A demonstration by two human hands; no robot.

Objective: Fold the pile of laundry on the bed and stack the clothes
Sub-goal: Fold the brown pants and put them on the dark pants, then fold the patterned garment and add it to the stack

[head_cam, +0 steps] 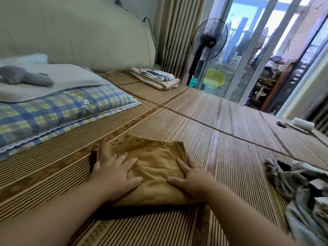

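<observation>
Here, seen from the head camera looking down over a bed covered in a striped woven mat (230,139), a mustard-brown garment (154,157) lies folded into a compact rectangle, close in front of the person. The left hand (117,174) rests flat on its left half and the right hand (193,180) flat on its right edge. Both have straight, spread fingers that press down rather than grip.

Well apart, at the right edge of the frame, a crumpled heap of grey patterned laundry (301,192) waits unfolded. Far off near the headboard sits a small folded stack of linens (156,78).

The garment looks like soft, fairly thick cotton: probably light, limp and not slippery on the ribbed mat. It would likely sag or unfold if lifted by one corner. A sensible hold is both hands slid under the two short sides, thumbs on top, so the folds stay closed while it is carried to a stack.
</observation>
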